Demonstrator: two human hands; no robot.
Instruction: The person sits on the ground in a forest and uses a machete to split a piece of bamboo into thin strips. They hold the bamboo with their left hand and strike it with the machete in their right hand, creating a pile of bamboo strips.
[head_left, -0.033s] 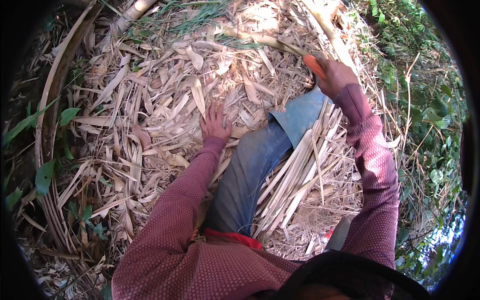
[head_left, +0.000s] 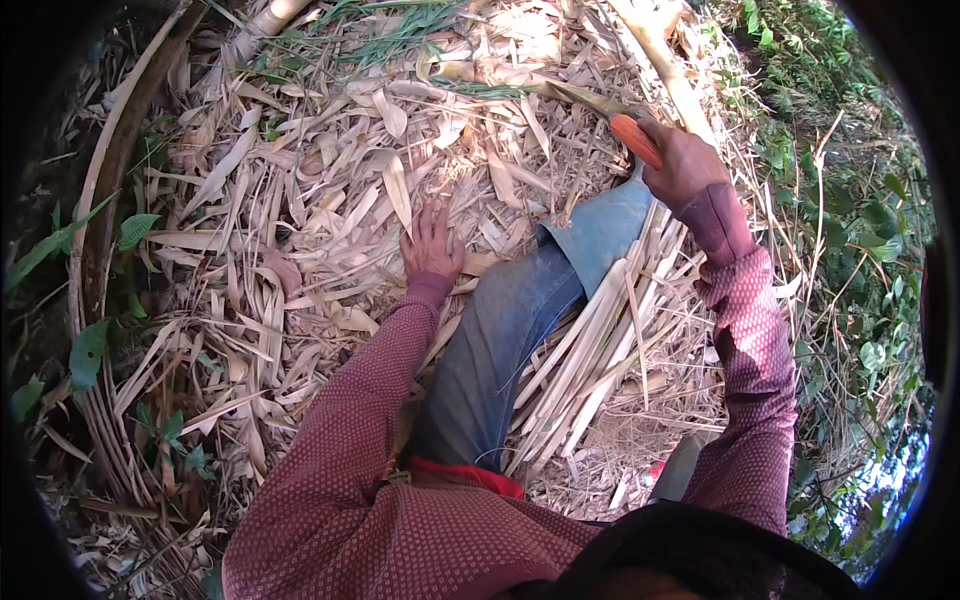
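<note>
My right hand (head_left: 686, 168), at the upper right, is closed round the orange handle of a bladed tool (head_left: 636, 140). Its narrow blade points up and left, close to a pale stalk (head_left: 490, 72) on the ground; whether the two touch I cannot tell. Fingers spread, my left hand (head_left: 432, 245) rests flat on dry leaf litter (head_left: 330, 215) beside my left knee. A bundle of pale split strips (head_left: 600, 345) lies to the right of my bent leg in blue jeans (head_left: 500, 350), partly beneath the blue-green boot (head_left: 600, 230).
A long pale pole (head_left: 665, 65) lies beyond my right hand. Cut green leaves (head_left: 385, 40) are scattered at the top. A thick curved brown stem (head_left: 105, 190) runs down the left side, and leafy green plants (head_left: 860, 200) grow along the right.
My right hand has shifted slightly right and down, and the orange-handled tool has moved with it. The left hand stays in place.
</note>
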